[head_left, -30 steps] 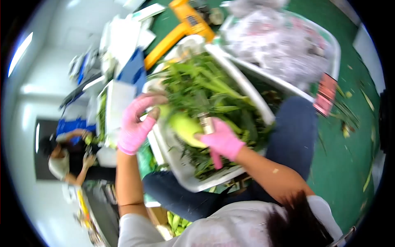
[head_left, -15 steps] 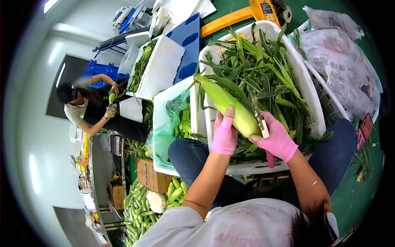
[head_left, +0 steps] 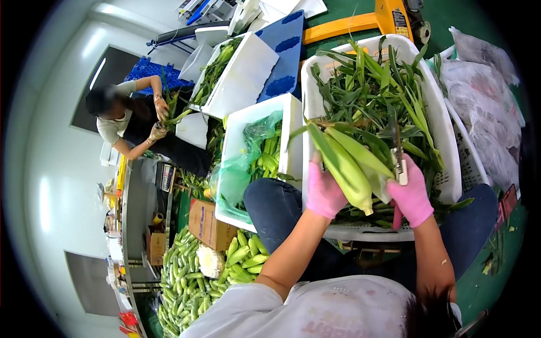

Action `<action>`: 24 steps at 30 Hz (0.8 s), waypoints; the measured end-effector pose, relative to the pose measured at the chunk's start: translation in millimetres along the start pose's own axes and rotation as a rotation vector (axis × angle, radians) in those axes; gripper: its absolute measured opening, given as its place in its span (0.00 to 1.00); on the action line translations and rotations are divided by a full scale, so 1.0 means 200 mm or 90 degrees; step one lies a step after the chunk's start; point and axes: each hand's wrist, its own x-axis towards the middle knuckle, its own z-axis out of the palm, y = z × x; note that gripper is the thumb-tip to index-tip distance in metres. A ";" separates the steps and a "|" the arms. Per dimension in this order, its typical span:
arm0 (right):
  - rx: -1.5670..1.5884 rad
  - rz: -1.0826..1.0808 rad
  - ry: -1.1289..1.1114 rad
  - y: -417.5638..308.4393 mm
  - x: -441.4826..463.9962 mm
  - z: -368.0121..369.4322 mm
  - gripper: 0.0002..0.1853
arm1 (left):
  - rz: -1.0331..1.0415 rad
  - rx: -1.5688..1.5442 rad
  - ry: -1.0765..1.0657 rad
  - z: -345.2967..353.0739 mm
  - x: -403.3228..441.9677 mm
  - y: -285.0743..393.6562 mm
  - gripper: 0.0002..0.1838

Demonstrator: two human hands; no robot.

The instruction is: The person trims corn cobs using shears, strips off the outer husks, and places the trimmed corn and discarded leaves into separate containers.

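My left hand (head_left: 325,191), in a pink glove, is closed round a green corn ear (head_left: 342,169) from its left side; the ear's pale cut end points down toward me. My right hand (head_left: 410,191), also gloved in pink, holds pruning shears (head_left: 401,163) with a white and pink handle, blades pointing up. Its fingers also pinch a husk leaf (head_left: 363,155) that stands away from the ear. Both hands are over the near part of a white crate (head_left: 451,121) full of green husks and leaves (head_left: 360,84).
A white foam box (head_left: 290,135) with a green bag and corn stands left of the crate. A co-worker (head_left: 127,112) handles corn farther left. Below lie a cardboard box (head_left: 211,222) and piled corn (head_left: 186,281). Bags (head_left: 479,96) fill a basket at right.
The ear has turned, its cut end now toward me, and a husk leaf has parted from it. My right hand has pulled that leaf to the right. The view has shifted left.
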 end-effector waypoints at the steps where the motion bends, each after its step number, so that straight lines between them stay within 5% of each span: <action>1: 0.032 0.004 0.023 0.00 0.00 -0.01 0.24 | 0.078 0.017 0.043 -0.09 0.01 -0.03 0.40; 2: -0.001 0.032 0.045 0.01 0.02 -0.05 0.23 | 0.081 0.090 0.147 -0.03 0.01 -0.03 0.38; 6: -0.116 0.039 0.194 -0.05 0.10 -0.21 0.23 | 0.052 0.056 0.064 -0.09 0.01 0.07 0.38; 7: -0.384 -0.016 0.225 -0.06 0.12 -0.24 0.26 | 0.077 0.108 0.135 -0.12 0.01 0.11 0.38; 10: -0.641 -0.197 0.262 -0.02 0.09 -0.27 0.30 | 0.193 0.650 0.246 -0.12 -0.07 0.19 0.30; 14: -0.233 -0.195 0.003 -0.14 -0.04 -0.08 0.38 | 0.320 0.935 0.279 -0.06 -0.12 0.17 0.32; 16: -0.061 -0.038 -0.200 -0.17 -0.12 0.01 0.40 | 0.312 1.022 0.262 0.06 -0.15 0.14 0.33; 21: -0.052 0.092 -0.290 -0.09 -0.10 0.05 0.43 | 0.323 1.240 0.180 0.13 -0.19 0.11 0.32; 24: 0.138 0.078 -0.284 -0.12 -0.11 0.03 0.40 | 0.157 1.352 0.074 0.22 -0.22 0.16 0.36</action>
